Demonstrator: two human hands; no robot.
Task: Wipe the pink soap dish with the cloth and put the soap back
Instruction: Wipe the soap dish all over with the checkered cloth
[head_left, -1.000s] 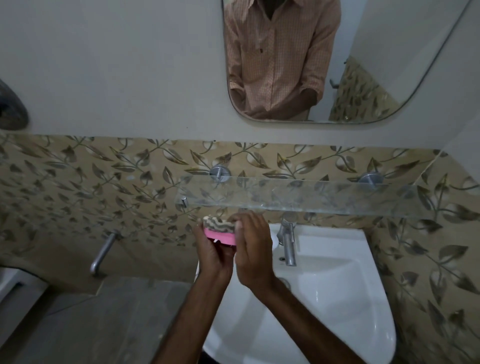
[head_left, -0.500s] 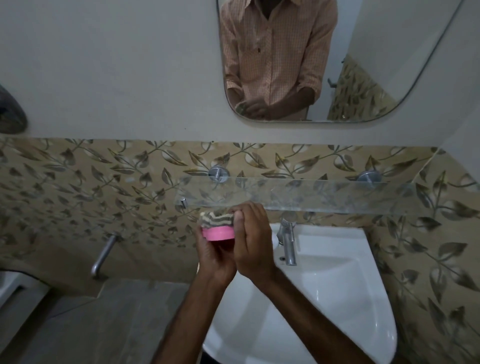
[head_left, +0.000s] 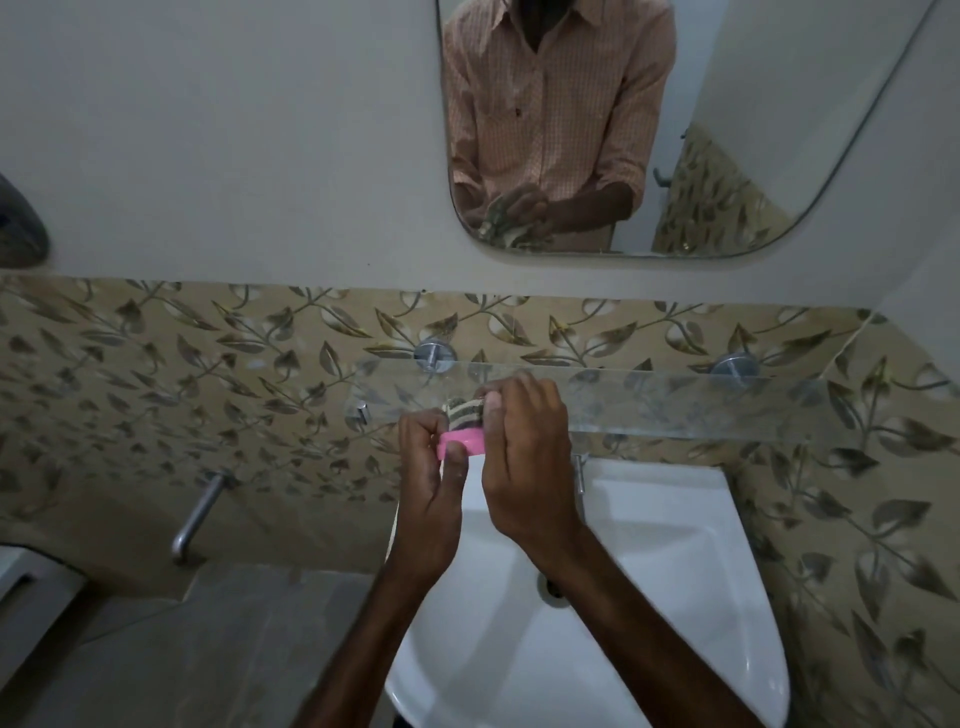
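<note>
Glass shelf (head_left: 675, 402) just above hands (head_left: 524, 457)

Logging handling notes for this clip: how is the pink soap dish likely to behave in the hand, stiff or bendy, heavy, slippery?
Probably light: the left hand holds the pink soap dish up in its fingers alone. Likely stiff: its rim shows a straight edge while the right hand presses the cloth into it. Slipperiness unclear: wetness does not show.

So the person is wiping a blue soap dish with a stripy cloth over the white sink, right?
Not quite. The head view shows the soap dish is pink, not blue. The left hand holds it while the right hand holds the stripy cloth on it, over the white sink.
</note>
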